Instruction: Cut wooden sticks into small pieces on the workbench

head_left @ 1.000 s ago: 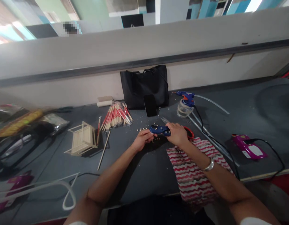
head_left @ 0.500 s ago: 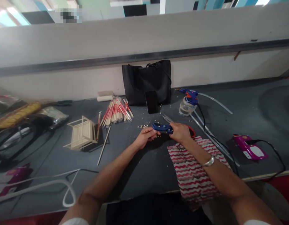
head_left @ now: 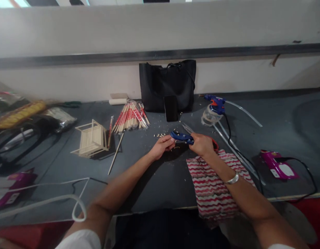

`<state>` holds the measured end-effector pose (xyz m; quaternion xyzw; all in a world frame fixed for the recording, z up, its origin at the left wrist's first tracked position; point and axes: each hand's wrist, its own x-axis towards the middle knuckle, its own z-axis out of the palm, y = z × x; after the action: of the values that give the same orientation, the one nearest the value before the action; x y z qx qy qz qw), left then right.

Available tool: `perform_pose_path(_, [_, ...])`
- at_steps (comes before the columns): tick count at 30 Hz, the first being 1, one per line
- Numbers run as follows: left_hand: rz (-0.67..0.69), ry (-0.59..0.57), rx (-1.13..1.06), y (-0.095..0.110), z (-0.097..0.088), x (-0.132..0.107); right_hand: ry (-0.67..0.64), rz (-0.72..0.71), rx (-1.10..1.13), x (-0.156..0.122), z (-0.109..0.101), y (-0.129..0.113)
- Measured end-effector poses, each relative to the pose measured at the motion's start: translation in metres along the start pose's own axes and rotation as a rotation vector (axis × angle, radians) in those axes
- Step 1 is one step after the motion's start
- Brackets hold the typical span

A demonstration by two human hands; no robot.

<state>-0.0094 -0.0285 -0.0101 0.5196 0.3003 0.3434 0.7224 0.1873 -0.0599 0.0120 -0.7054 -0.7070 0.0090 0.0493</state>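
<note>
My right hand is wrapped around the grip of a blue hand cutter, whose head points left. At that head, my left hand has its thumb and fingers pinched together; what they hold is too small or hidden to make out. Behind my right hand lie scissors, with the blades and part of the red handle showing. Short pale cut pieces are scattered on the table around the cutter. To the left stands a small frame built of wooden sticks.
A bundle of red-wrapped chopsticks lies behind. A phone leans on a black bag. At right are a blue glue gun on a tape roll, its cable, and a purple device. A striped cloth hangs over the front edge.
The camera view has tilted down slightly. My hands stay together at the cutter, with my right hand still around its grip and my left fingers still at its head.
</note>
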Motion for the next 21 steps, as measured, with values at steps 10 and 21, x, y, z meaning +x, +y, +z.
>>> perform_pose_path(10, [0.052,-0.003,-0.038,0.001,-0.001,0.0,0.172,-0.069,0.048,-0.001,0.008,0.011])
perform_pose_path(21, [0.177,0.18,-0.075,-0.005,-0.002,0.003,0.273,-0.226,0.148,-0.001,0.013,0.011])
